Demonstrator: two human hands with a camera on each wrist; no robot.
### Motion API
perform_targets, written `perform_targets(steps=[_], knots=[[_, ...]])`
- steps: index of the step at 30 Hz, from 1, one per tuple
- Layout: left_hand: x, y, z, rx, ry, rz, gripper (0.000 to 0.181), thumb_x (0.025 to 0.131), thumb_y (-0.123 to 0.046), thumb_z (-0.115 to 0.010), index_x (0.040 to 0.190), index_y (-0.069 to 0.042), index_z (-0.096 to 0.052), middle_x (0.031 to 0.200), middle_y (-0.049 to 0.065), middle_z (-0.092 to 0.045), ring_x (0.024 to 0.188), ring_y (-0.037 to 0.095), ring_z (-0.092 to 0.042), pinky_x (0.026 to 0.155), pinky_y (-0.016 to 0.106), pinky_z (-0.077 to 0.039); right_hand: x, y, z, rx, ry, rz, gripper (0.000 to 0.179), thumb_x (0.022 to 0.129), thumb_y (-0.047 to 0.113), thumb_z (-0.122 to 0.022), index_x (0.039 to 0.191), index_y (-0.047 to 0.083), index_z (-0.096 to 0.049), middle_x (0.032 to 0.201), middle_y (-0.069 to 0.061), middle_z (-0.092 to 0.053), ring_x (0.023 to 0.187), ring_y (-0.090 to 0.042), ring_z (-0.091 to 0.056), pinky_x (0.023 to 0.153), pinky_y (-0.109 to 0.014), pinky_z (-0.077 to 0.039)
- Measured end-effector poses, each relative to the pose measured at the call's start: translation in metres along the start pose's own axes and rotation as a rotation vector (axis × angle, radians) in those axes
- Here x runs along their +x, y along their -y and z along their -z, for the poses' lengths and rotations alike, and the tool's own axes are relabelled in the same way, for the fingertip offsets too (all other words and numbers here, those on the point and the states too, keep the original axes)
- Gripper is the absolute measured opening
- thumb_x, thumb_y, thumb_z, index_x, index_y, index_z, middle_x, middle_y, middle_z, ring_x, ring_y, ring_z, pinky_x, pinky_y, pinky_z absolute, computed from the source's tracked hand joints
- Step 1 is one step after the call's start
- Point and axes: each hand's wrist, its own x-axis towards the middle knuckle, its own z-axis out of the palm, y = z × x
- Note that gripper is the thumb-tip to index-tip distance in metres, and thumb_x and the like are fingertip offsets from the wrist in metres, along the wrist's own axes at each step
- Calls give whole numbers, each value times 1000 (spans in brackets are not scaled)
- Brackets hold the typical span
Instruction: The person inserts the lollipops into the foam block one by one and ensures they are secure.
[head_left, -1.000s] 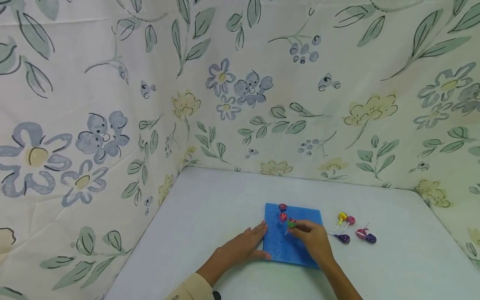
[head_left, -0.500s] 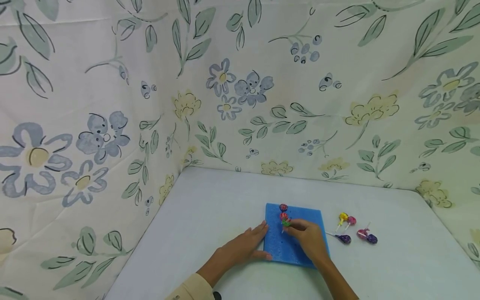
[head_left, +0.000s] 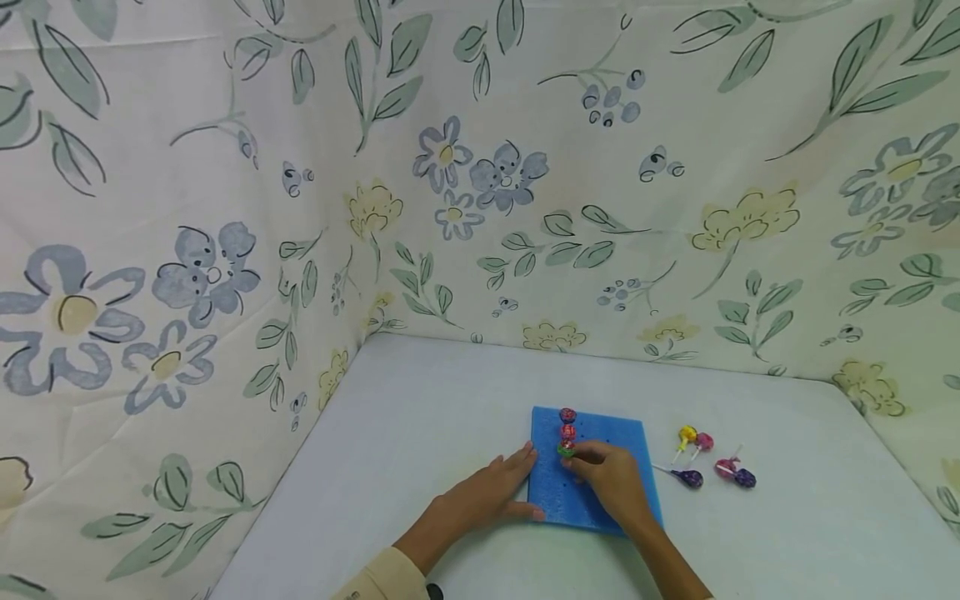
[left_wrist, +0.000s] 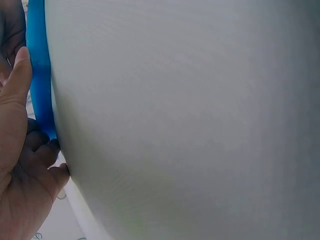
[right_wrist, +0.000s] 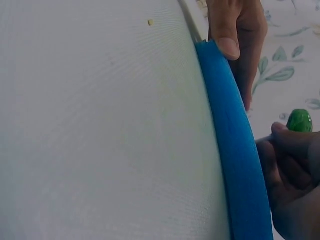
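A blue foam board [head_left: 555, 496] lies flat on the white table. Two red-wrapped lollipops, a darker one [head_left: 567, 414] and a brighter one [head_left: 567, 432], stand in it near its far left part. My right hand [head_left: 611, 479] pinches the stick of a green-wrapped lollipop [head_left: 566, 448] just in front of them; in the right wrist view its green head [right_wrist: 300, 121] shows above the fingers, and the stick's tip meets the foam or is close to it, I cannot tell which. My left hand [head_left: 487, 492] rests with straight fingers against the board's left edge, thumb at the near corner.
Right of the board lie several loose lollipops: a yellow one [head_left: 687, 433], a pink one [head_left: 703, 442], a dark purple one [head_left: 688, 478], and a pink one [head_left: 725, 467] beside another purple one [head_left: 744, 478]. Floral cloth [head_left: 465, 275] hangs behind the table.
My right hand has carried the green lollipop leftward across the board and lowered it into line with the two red ones. The left hand has stayed in place.
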Motion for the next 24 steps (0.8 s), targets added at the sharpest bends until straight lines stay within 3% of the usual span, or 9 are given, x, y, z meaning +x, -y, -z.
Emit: perform_targets(steps=[11,19,24], knots=[[0,-1,2,8,-11,-6,94,99,-66,-61,169,-11,-29,177,4,-23,160,25,-31,127,47,-35,3,-1,0,-3,9,2,11,93,7,-81,103,5,-82,105,-9,-81,77,-16,-74,68,-24,-61],[-1,-2,2,-25,7,24,95,98,-66,-62,169,-14,-27,177,2,-22,160,30,-31,127,48,-34,3,-3,2,-10,16,-6,14,92,8,-82,106,5,-82,104,-7,-80,80,-15,-73,71,-26,-62],[-2,-4,3,-25,13,34,96,97,-68,-62,170,-16,-28,177,0,-22,159,33,-32,126,49,-36,-1,-7,9,71,32,-32,19,93,12,-83,111,7,-81,108,-7,-80,91,-17,-74,76,-26,-63]])
